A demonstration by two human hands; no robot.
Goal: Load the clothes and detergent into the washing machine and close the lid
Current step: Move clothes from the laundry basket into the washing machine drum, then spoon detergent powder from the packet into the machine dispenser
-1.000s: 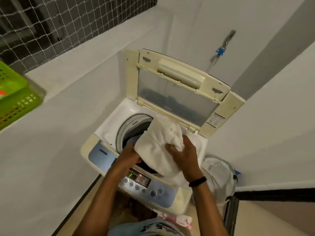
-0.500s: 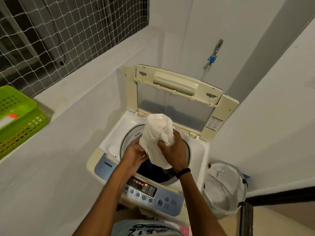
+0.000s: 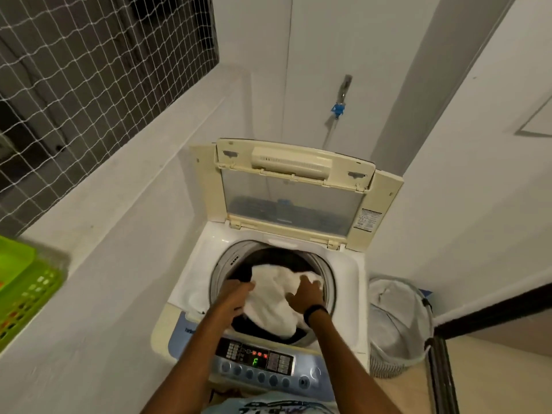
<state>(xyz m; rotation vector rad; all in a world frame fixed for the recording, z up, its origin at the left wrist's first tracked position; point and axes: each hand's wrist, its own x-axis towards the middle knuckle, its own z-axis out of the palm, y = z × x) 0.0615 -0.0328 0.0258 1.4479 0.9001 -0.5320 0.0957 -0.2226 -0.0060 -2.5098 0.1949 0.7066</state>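
Observation:
A top-loading washing machine (image 3: 349,282) stands in front of me with its cream lid (image 3: 294,204) raised upright. A white cloth (image 3: 273,300) lies bunched inside the drum (image 3: 324,273) on top of dark laundry. My left hand (image 3: 236,294) grips the cloth's left edge, down inside the drum opening. My right hand (image 3: 304,294), with a black band on the wrist, holds the cloth's right side with its fingers laid over the fabric. The control panel (image 3: 257,360) is lit and shows a green "F". No detergent is in view.
A white mesh laundry basket (image 3: 397,330) stands on the floor to the right of the machine. A green plastic basket (image 3: 24,285) sits on the ledge at the left. A tap with a blue fitting (image 3: 339,107) is on the wall behind the lid.
Both hands have lowered the white cloth from above the opening down into the drum, and it has spread out there. My view has tilted so more of the machine shows.

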